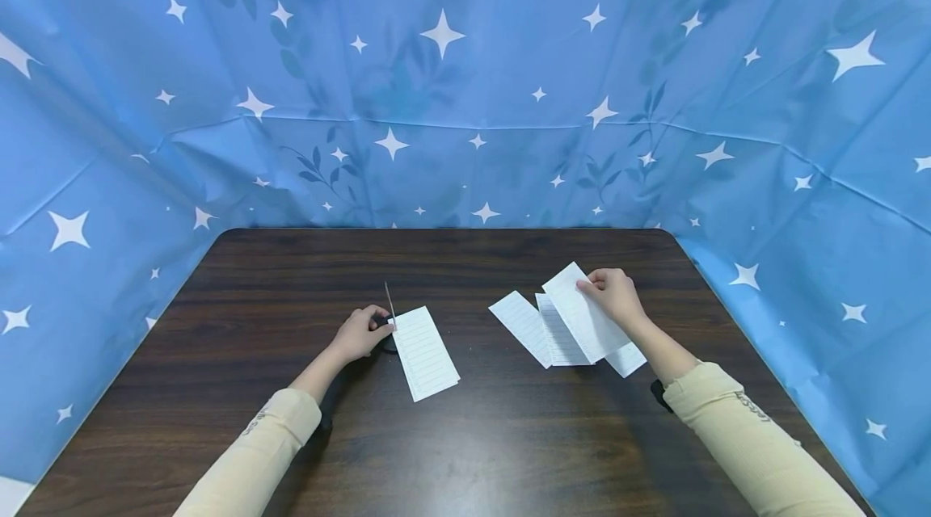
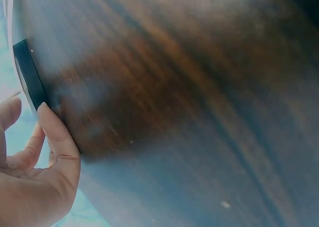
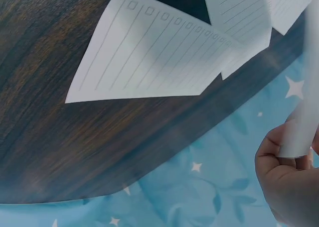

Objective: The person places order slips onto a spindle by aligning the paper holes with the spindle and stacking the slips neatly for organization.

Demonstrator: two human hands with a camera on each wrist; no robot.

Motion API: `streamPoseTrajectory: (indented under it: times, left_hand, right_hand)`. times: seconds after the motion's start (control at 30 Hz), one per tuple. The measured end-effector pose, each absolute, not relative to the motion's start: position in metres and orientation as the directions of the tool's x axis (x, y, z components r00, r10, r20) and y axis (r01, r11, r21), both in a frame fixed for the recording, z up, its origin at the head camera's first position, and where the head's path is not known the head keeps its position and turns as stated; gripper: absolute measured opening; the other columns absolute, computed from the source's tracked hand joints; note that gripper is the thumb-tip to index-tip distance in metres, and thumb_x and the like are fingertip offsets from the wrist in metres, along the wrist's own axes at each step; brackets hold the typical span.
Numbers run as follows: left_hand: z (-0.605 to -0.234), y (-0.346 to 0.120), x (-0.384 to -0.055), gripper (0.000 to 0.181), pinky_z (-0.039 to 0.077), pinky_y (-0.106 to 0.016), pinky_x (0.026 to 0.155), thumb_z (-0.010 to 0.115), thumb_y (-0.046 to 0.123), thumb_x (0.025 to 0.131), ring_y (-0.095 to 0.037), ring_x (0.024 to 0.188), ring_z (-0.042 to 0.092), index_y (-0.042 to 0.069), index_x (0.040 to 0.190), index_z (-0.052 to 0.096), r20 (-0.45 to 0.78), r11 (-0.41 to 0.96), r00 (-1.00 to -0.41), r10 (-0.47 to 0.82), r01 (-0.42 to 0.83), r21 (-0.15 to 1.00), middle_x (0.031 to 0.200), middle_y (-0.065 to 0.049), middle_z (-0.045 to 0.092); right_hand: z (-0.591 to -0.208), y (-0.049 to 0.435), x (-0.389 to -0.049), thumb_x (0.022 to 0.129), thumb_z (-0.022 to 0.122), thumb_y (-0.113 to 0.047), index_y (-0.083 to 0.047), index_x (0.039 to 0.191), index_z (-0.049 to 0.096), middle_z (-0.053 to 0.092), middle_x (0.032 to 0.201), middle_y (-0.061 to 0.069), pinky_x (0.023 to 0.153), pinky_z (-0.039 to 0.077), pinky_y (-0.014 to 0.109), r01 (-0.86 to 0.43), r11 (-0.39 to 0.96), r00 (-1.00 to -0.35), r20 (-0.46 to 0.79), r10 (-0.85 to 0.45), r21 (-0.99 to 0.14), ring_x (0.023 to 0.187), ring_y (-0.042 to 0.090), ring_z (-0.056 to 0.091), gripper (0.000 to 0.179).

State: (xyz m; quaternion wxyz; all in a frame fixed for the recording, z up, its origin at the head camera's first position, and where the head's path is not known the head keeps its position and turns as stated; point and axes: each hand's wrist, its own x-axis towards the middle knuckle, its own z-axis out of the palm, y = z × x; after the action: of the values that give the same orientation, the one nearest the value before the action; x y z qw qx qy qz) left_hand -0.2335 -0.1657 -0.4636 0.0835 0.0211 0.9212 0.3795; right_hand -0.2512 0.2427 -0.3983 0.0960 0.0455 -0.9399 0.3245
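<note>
A receipt spike [image 1: 390, 303] with a thin metal rod and a black base [image 2: 31, 75] stands left of the middle of the table. My left hand [image 1: 361, 333] holds it low down, its index fingertip at the base's edge. Lined paper slips [image 1: 427, 359] lie overlapped with one corner at the rod; whether the rod pierces them is hard to tell. On the right, my right hand [image 1: 614, 295] pinches a white paper slip [image 1: 578, 307] between thumb and fingers, raised and tilted. Beneath it several lined slips [image 3: 149, 53] with small checkboxes lie fanned out, partly covered.
Everything lies on a dark wood-grain table [image 1: 465, 452] with rounded far corners. A blue curtain [image 1: 480, 97] with white stars hangs behind it and along both sides.
</note>
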Motion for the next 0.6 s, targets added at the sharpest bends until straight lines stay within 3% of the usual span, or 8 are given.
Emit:
streamPoseTrajectory:
  times: [0.1,0.2,0.6]
  left_hand:
    - [-0.465,-0.167,-0.234,0.037,0.043,-0.023,0.048,0.058,0.021,0.093,-0.012,0.052,0.045,-0.001,0.123,0.052,-0.142,0.711,-0.985,0.102,-0.028,0.703,0.085,-0.007,0.041]
    - [-0.465,-0.167,-0.234,0.038,0.044,-0.023,0.048,0.058,0.02,0.092,-0.013,0.054,0.045,-0.002,0.122,0.052,-0.137,0.713,-0.984,0.11,-0.018,0.701,0.086,-0.008,0.041]
    - [-0.462,-0.166,-0.233,0.037,0.046,-0.025,0.048,0.06,0.018,0.092,-0.014,0.056,0.045,-0.003,0.122,0.052,-0.135,0.714,-0.984,0.116,-0.012,0.7,0.084,-0.008,0.041]
  right_hand:
    - [-0.397,0.236,-0.249,0.091,0.061,-0.012,0.006,0.074,0.061,0.042,0.049,-0.002,0.045,0.026,0.022,-0.167,0.778,-0.974,0.223,-0.036,-0.605,0.048,0.008,0.031,0.025]
    - [-0.395,0.23,-0.247,0.093,0.058,-0.014,0.004,0.073,0.058,0.033,0.049,-0.006,0.045,0.024,0.022,-0.174,0.772,-0.974,0.22,-0.046,-0.611,0.048,0.008,0.028,0.027]
    - [-0.394,0.204,-0.244,0.096,0.053,-0.013,0.005,0.081,0.058,0.036,0.054,-0.002,0.047,0.026,0.024,-0.199,0.75,-0.977,0.188,-0.101,-0.63,0.051,0.012,0.032,0.024]
